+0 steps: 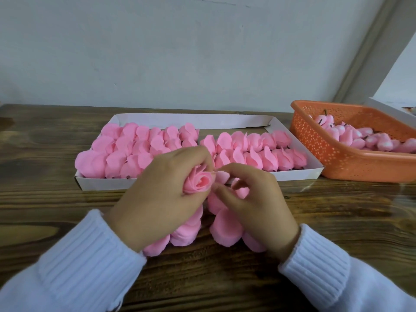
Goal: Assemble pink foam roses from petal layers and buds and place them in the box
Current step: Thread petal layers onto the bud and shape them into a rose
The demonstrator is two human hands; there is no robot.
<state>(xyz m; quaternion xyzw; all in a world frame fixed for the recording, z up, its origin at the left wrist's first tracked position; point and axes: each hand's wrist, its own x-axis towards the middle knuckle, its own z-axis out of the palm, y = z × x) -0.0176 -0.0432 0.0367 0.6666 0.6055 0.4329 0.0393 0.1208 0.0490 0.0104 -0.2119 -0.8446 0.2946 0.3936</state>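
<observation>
Wrapping step: left hand (pixel 162 197) clasps half-built pink foam rose (pixel 200 181); right hand (pixel 256 199) pinches outer petal (pixel 222 176), probably tucked next.

no readable text, labels, brands or numbers anywhere in view

The left hand (pixel 155 199) curls round a rose (pixel 199 182) and hides its base. The right hand (pixel 254 199) pinches a petal (pixel 222 175), mostly covered by its fingers. Both hands hide much of the petal stacks (pixel 227 230) near the desk's (pixel 45 176) front edge, so they cannot be counted. The box's (pixel 297 174) front wall hides the bases of the nearest boxed roses (pixel 126 163). At the desk's right edge, the basket (pixel 333 154) is cut off by the frame. Its wall screens many buds (pixel 360 138), and their dark stems are too small to make out. The sleeves (pixel 85 262) run off the bottom edge.
</observation>
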